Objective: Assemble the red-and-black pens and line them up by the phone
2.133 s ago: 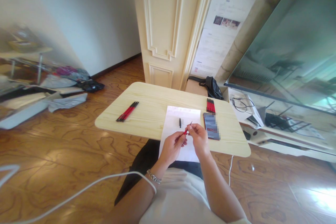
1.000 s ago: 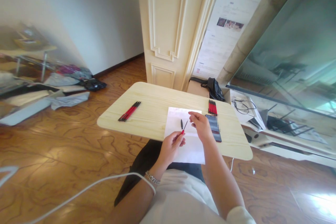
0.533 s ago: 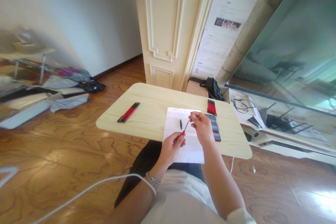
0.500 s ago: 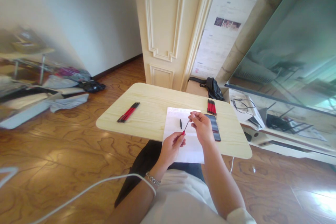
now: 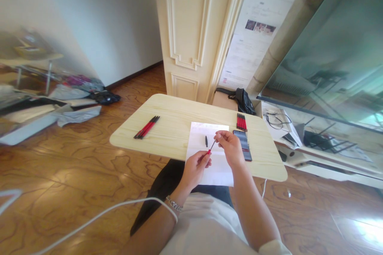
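Note:
Over a white sheet of paper (image 5: 197, 131), my left hand (image 5: 196, 166) is closed around a red pen barrel (image 5: 209, 152), whose tip end pokes out between the fingers. A thin dark pen refill (image 5: 213, 144) runs from that end up to my right hand (image 5: 229, 145), which pinches its upper part. The refill's lower end sits at or in the barrel; exactly how deep is hidden. A small black pen part (image 5: 206, 141), tapered like a tip section or cap, lies on the paper left of the refill.
Several red-and-black pens (image 5: 146, 127) lie on the left of the pale wooden table (image 5: 173, 107), and several more pens (image 5: 241, 121) at the right rear. A phone (image 5: 245, 152) rests beside my right hand. A white cable (image 5: 119, 204) crosses my left forearm.
My right hand has moved slightly down toward my left hand, and less of the refill shows between them. My left hand has stayed in place.

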### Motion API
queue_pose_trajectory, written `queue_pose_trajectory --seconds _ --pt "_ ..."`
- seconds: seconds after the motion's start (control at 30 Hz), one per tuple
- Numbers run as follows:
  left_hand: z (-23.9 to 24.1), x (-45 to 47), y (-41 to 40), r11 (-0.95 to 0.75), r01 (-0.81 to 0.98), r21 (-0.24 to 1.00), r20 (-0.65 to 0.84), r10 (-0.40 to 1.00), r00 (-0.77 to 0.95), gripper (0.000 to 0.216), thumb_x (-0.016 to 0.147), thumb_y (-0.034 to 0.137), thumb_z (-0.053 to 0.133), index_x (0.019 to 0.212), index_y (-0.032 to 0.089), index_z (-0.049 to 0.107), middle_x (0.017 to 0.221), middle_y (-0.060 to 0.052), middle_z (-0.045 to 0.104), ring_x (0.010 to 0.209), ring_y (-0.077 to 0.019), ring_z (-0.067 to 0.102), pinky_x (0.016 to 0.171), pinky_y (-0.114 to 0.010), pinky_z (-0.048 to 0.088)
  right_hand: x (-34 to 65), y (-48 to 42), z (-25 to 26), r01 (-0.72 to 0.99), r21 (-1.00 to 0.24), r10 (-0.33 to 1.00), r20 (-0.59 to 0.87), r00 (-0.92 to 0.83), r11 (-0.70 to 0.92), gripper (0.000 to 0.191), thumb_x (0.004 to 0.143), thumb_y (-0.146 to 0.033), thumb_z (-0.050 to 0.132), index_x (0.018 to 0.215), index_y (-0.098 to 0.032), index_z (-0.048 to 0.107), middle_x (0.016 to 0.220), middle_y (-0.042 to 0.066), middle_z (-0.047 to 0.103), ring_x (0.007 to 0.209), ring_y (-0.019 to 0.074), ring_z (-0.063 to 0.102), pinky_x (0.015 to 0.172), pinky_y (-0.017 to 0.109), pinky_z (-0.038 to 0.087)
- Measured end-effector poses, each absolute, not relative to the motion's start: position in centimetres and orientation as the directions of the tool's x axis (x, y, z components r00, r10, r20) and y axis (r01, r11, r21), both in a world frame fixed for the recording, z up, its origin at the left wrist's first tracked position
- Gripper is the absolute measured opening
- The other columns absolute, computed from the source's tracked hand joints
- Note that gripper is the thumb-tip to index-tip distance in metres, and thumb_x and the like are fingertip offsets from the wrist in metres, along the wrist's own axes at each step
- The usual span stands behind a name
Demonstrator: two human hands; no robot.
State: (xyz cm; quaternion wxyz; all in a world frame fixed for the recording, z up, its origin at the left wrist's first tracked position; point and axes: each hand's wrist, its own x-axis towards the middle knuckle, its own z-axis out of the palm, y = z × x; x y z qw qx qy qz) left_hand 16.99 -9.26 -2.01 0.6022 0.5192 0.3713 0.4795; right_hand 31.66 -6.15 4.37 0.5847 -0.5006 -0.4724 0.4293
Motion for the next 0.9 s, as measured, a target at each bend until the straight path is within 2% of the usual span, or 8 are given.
queue_pose_trajectory --seconds 0.4,0.57,0.8,0.9 --pt "-2.0 17.1 -9.4 0.0 -0.179 0.984 0.049 0.962 0.268 0.038 0.083 0.048 0.057 0.098 0.014 0.064 0.073 -0.005 0.065 0.067 -0.0143 0.062 0.063 -0.025 0.049 32.1 -6.5 4.5 0.146 -0.976 0.955 0.19 0.23 0.159 0.025 0.075 -0.04 0.066 0.086 -0.018 0.067 0.076 0.004 0.067 0.066 0.0147 0.056 0.061 0.027 0.041" --pt "-1.9 17.1 -9.3 0.003 -0.179 0.984 0.046 0.962 0.27 0.039 0.082 0.049 0.057 0.099 0.014 0.064 0.074 -0.005 0.065 0.067 -0.0148 0.062 0.063 -0.026 0.049 32.1 -6.6 3.9 0.194 -0.973 0.961 0.17 0.22 0.127 0.025 0.075 -0.04 0.066 0.086 -0.018 0.067 0.077 0.004 0.068 0.067 0.015 0.057 0.063 0.028 0.041" --pt "-1.9 16.9 -9.4 0.007 -0.182 0.983 0.046 0.957 0.285 0.037 0.084 0.047 0.056 0.097 0.014 0.064 0.074 -0.005 0.065 0.068 -0.0149 0.062 0.064 -0.026 0.049 31.5 -7.3 3.0 0.153 -0.986 0.99 0.089 0.112 0.072 0.024 0.076 -0.041 0.063 0.081 -0.018 0.068 0.075 0.003 0.069 0.065 0.0146 0.056 0.062 0.027 0.042" --pt "-2.0 16.8 -9.4 0.018 -0.185 0.983 0.034 0.961 0.275 0.037 0.083 0.047 0.057 0.098 0.014 0.064 0.075 -0.005 0.065 0.068 -0.0153 0.062 0.064 -0.026 0.049 32.0 -7.0 2.6 0.082 -0.996 0.999 0.037 0.001 0.037 0.024 0.073 -0.037 0.065 0.088 -0.018 0.069 0.079 0.004 0.069 0.068 0.0145 0.057 0.064 0.027 0.043"
